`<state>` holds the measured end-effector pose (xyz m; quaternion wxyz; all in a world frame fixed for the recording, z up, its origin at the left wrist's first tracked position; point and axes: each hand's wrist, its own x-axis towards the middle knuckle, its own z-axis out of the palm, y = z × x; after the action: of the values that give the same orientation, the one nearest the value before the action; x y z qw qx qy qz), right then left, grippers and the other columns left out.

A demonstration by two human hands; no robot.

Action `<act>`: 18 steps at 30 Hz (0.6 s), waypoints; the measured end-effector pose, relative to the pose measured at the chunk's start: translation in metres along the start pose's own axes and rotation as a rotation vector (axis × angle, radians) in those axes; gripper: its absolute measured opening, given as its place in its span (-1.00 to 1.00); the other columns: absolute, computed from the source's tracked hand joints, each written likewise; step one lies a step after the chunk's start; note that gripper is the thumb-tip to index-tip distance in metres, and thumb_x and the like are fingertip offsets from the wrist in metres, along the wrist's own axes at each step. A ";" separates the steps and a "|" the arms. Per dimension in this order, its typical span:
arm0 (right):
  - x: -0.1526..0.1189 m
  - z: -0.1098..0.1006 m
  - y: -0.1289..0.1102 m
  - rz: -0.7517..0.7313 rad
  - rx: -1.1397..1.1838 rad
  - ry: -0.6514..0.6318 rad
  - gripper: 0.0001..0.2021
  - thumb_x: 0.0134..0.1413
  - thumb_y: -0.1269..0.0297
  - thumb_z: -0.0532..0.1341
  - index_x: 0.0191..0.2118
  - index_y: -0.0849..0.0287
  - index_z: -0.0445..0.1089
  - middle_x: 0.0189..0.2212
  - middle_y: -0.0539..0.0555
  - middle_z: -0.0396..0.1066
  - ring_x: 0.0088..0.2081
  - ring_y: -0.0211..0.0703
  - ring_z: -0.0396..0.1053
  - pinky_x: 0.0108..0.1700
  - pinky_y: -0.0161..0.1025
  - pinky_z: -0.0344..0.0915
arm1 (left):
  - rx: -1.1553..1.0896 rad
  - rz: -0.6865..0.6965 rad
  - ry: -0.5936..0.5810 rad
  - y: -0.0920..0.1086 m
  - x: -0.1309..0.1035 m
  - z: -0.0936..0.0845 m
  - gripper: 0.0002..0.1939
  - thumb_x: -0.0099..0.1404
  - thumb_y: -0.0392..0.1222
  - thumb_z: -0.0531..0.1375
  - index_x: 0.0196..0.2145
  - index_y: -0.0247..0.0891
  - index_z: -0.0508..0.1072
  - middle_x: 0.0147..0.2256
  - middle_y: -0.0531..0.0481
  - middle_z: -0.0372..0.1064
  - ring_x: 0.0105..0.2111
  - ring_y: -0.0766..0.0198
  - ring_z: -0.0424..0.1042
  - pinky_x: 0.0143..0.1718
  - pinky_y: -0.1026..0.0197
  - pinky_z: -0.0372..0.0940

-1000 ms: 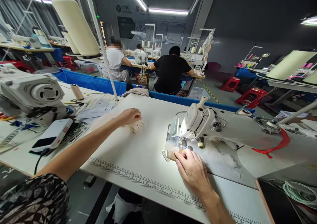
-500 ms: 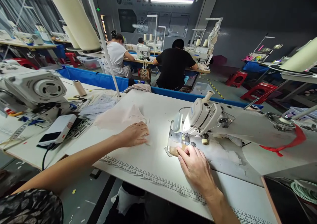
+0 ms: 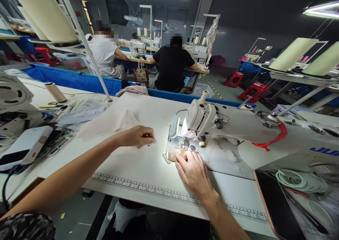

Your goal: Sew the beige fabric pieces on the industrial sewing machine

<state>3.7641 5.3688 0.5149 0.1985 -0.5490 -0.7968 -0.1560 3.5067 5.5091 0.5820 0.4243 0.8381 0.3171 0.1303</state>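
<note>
My left hand is over the table, its fingers curled and thumb and forefinger drawn together. Whether anything is pinched there is too small to tell. Just behind and left of it, thin pale pink fabric is spread out. My right hand is at the front of the sewing machine, fingers bent and close together. Its thumb and fingertips grip a flat tan strip on the lit machine bed, in front of the needle area. The hand covers part of the strip.
A printed ruler runs along the table's front edge. At right are a phone and coiled green cord. A white box-shaped device, papers and a thread cone stand left. Two people sit at machines beyond the blue cloth trough.
My left hand has gone from lying flat with fingers spread to curled fingers, slightly off the fabric. My right hand stays at the tan strip. The whole view has turned to the right.
</note>
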 end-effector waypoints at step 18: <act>0.002 -0.004 -0.002 0.019 -0.025 -0.026 -0.73 0.34 0.32 0.07 0.02 0.23 0.43 -0.33 0.10 0.26 -0.28 -0.06 0.13 -0.20 -0.14 0.09 | 0.115 -0.067 -0.007 0.017 0.077 0.076 -0.90 0.18 -0.19 0.16 -0.45 -0.23 0.41 -0.42 0.10 0.46 -0.39 0.31 0.40 -0.38 0.33 0.21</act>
<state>3.7621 5.3676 0.5187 0.1827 -0.5611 -0.7920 -0.1567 3.6099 5.5033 0.5453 0.3806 0.8505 0.3504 0.0945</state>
